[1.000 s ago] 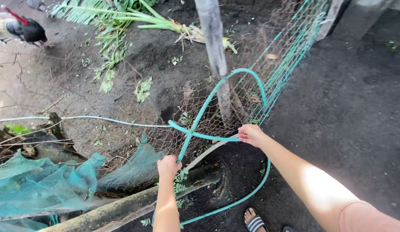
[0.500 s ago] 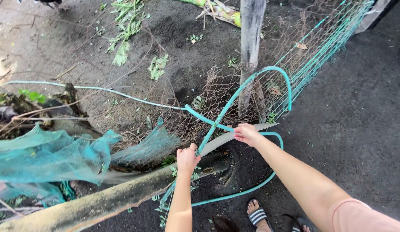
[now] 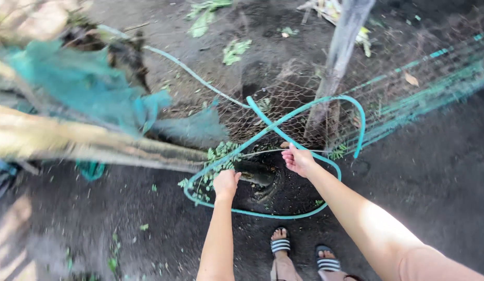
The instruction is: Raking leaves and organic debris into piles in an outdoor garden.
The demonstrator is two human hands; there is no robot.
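A thin teal garden hose (image 3: pixel 283 127) loops over a wire mesh fence (image 3: pixel 408 99) and curls on the dark soil in front of my feet. My left hand (image 3: pixel 226 183) is closed around the lower part of the loop, next to a small leafy plant (image 3: pixel 216 156). My right hand (image 3: pixel 298 159) grips the hose where two runs cross, near the foot of a wooden post (image 3: pixel 338 57). Part of the hose runs away to the upper left behind the mesh.
Teal netting (image 3: pixel 91 88) drapes over a pale fallen pole (image 3: pixel 70 143) at the left. A dark hollow with a pipe end (image 3: pixel 260 177) lies between my hands. My sandalled feet (image 3: pixel 302 250) stand at the bottom. Cut green leaves (image 3: pixel 234 49) lie beyond the fence.
The view has tilted down and swung right, so netting and pole now sit higher left. Both hands have dropped lower with the hose, and the loop lies wider on the ground.
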